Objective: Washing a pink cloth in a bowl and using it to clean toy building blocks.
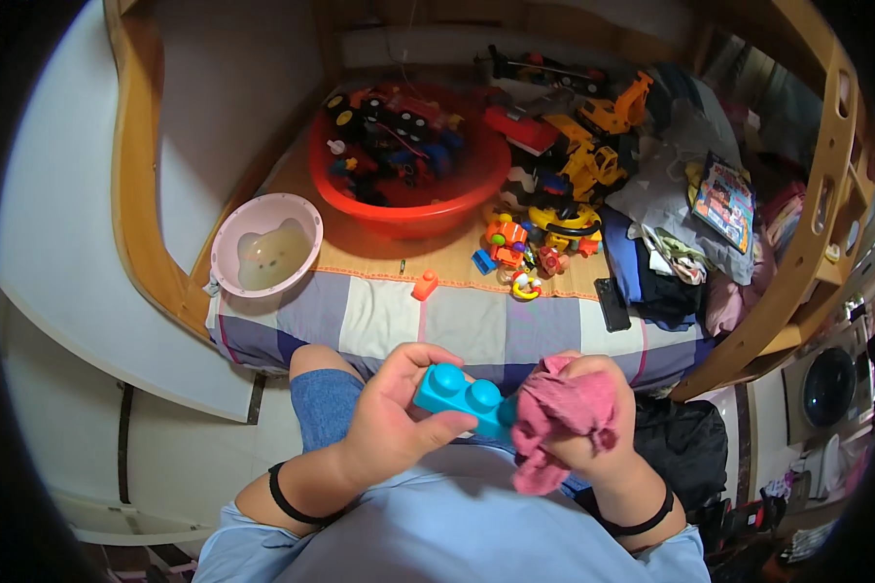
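Observation:
A turquoise toy building block point(465, 396) with round studs on top is gripped in my left hand point(391, 413), thumb along its near side and fingers behind it. My right hand point(603, 428) clutches a crumpled pink cloth point(564, 418), which presses against the block's right end and hides that end. Both hands are held close together over my lap, in front of the bed edge. On the bed beyond them lies a small orange toy block point(425, 285).
A red tub point(408, 209) full of toys stands on the bed, with a pink basin point(299, 277) of cloudy water to its left. Yellow toy vehicles point(590, 170), a black phone point(612, 304), clothes point(666, 291) and a magazine point(724, 202) lie right. Wooden bed posts point(136, 194) flank both sides.

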The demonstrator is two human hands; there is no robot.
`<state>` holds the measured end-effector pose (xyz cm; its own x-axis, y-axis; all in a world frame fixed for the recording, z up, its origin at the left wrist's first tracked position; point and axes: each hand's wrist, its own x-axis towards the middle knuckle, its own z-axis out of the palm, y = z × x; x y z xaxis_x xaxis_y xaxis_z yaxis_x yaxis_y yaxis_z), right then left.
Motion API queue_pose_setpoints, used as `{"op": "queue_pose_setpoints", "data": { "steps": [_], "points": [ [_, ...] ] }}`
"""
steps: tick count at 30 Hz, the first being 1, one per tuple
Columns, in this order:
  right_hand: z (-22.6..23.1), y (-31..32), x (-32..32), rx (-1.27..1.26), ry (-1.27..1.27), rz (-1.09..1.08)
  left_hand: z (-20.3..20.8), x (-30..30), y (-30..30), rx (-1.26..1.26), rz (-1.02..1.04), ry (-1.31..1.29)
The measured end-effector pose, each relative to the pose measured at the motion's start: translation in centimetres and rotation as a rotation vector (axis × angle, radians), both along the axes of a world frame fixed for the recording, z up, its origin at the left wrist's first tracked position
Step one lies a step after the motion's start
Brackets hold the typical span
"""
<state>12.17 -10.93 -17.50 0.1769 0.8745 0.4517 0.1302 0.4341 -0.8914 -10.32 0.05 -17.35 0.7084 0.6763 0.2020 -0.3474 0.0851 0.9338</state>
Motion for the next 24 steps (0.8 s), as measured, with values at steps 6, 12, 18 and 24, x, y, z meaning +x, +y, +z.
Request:
{"op": "queue_pose_setpoints", "data": {
  "steps": [6, 12, 18, 24],
  "points": [
    [2.8, -0.2, 0.6, -0.087, 0.206, 0.148, 0.2, -0.2, 0.5, 0.137, -0.114, 0.071],
    [4.1, 0.0, -2.3, -0.322, 0.108, 0.275, 0.2, 0.4, 0.3, 0.669, 0.046, 0.111],
    [3.0, -0.2, -1.3, -0.312, 0.086, 0.227, 1.8, 1.1, -0.2, 0.269, -0.052, 0.061],
    [4.1, -0.4, -1.3, -0.289, 0.223, 0.271, 1.2, 1.3, 0.1, 0.171, -0.07, 0.05]
  ]
}}
